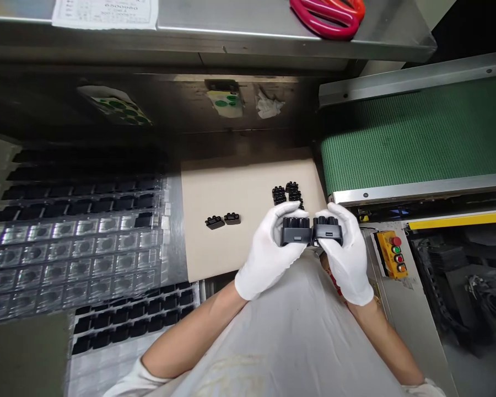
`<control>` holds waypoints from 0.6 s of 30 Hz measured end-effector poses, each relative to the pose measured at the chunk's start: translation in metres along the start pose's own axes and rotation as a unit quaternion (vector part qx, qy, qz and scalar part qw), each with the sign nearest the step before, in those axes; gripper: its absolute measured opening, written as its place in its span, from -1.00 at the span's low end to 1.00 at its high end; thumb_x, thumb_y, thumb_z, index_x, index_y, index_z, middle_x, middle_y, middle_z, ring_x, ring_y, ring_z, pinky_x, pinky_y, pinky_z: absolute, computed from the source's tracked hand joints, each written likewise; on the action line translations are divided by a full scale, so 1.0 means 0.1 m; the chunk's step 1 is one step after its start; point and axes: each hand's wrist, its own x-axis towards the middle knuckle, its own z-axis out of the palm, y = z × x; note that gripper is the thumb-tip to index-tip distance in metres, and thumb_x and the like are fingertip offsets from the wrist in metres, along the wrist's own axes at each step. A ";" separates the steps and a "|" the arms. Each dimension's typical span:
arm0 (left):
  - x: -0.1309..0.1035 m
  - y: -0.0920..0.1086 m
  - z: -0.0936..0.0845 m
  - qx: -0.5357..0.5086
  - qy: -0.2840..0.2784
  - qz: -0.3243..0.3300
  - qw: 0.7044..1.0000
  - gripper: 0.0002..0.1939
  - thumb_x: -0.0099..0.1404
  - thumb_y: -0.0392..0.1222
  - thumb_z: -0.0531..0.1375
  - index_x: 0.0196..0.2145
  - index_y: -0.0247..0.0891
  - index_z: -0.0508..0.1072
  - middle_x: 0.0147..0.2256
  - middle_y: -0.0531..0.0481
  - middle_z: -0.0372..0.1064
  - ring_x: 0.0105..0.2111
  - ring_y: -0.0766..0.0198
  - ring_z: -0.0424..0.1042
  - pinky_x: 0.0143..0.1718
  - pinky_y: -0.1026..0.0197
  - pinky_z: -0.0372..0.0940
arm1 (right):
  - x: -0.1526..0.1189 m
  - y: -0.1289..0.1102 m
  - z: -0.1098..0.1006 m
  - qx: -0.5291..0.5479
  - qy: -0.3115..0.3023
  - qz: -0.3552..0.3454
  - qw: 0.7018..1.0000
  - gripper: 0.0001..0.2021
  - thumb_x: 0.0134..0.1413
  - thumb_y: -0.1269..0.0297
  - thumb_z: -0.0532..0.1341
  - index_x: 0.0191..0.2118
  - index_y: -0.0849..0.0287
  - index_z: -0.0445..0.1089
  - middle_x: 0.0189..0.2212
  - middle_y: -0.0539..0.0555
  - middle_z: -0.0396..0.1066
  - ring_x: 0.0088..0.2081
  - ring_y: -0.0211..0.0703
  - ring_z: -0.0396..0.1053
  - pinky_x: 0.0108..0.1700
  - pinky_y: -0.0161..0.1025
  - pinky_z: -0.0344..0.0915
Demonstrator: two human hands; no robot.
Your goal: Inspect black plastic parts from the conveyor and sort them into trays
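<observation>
My left hand (268,248), in a white glove, is closed round a black plastic part (296,231) with a row of short tubes along its top. A like black plastic part (328,230) is gripped in my gloved right hand (346,251). The two parts are held side by side, close together, above the front of a beige board (215,253). Just beyond my left hand stands a cluster of several small black pieces (287,193), partly hidden by it. Two more black pieces (223,220) lie on the board to the left.
Clear plastic trays (78,242) with black parts in some pockets lie at left; another filled tray (132,317) is below. A green conveyor belt (417,132) runs at right, above a yellow button box (392,255). Red-handled scissors (330,19) rest on the steel shelf (231,33).
</observation>
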 end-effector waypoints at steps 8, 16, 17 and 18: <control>0.01 0.03 0.01 -0.041 -0.004 -0.024 0.999 -0.50 0.19 -0.29 0.41 0.05 -0.27 0.37 -0.05 -0.14 0.56 -0.07 0.16 0.57 -0.07 0.16 0.49 | -0.02 -0.03 0.07 -0.030 0.022 -0.061 0.997 -0.45 0.06 0.54 0.28 0.18 0.14 0.28 -0.01 0.13 0.55 0.04 -0.12 0.54 0.09 -0.14 0.52; 0.05 0.01 0.00 -0.183 -0.044 -0.003 0.982 -0.53 0.17 -0.35 0.48 -0.03 -0.23 0.42 0.03 -0.10 0.54 0.08 0.16 0.53 0.11 0.13 0.45 | -0.08 -0.19 0.15 -0.058 0.057 -0.150 0.985 -0.48 0.02 0.67 0.29 0.07 0.08 0.31 -0.01 0.09 0.53 0.09 -0.14 0.52 0.16 -0.11 0.50; 0.04 0.00 -0.01 -0.189 -0.049 0.000 0.981 -0.53 0.17 -0.34 0.49 -0.03 -0.22 0.43 0.04 -0.09 0.53 0.09 0.17 0.52 0.12 0.14 0.45 | -0.08 -0.21 0.17 -0.066 0.059 -0.157 0.984 -0.51 0.05 0.65 0.31 0.05 0.07 0.30 -0.02 0.10 0.53 0.08 -0.13 0.52 0.16 -0.08 0.50; 0.03 -0.01 -0.02 -0.193 -0.053 0.001 0.980 -0.54 0.18 -0.33 0.50 -0.03 -0.21 0.44 0.04 -0.09 0.53 0.09 0.17 0.52 0.12 0.14 0.45 | -0.08 -0.22 0.18 -0.073 0.061 -0.162 0.982 -0.53 0.08 0.63 0.33 0.04 0.07 0.30 -0.04 0.10 0.52 0.06 -0.12 0.53 0.15 -0.06 0.51</control>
